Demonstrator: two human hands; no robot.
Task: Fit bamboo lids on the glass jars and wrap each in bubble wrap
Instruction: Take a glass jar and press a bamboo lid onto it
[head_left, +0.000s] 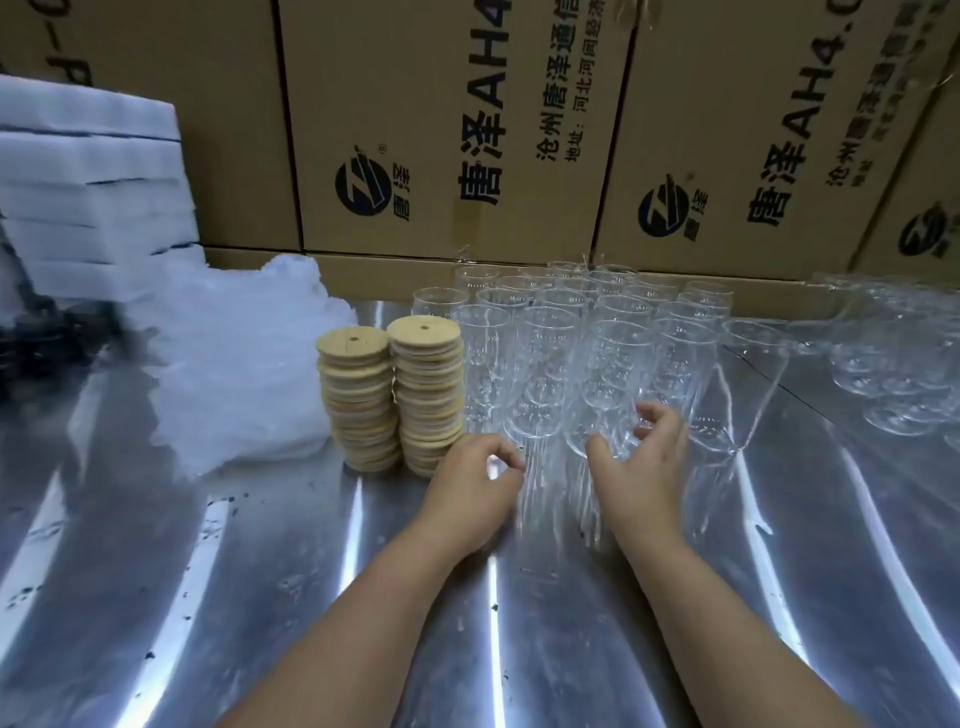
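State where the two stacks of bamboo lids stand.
In the head view, left of centre, the lid stacks stand between the bubble wrap and the glass jars.

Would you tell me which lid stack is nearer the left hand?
The right stack, next to the jars; the left stack stands farther off, by the bubble wrap.

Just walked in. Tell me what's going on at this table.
A person is starting on the glass jars, which stand open in a cluster on the metal table. The right hand curves round the base of a front jar, and the left hand is curled just left of it; whether either grips yet is unclear. Two stacks of bamboo lids and a heap of bubble wrap wait to the left. No jar in view is lidded or wrapped.
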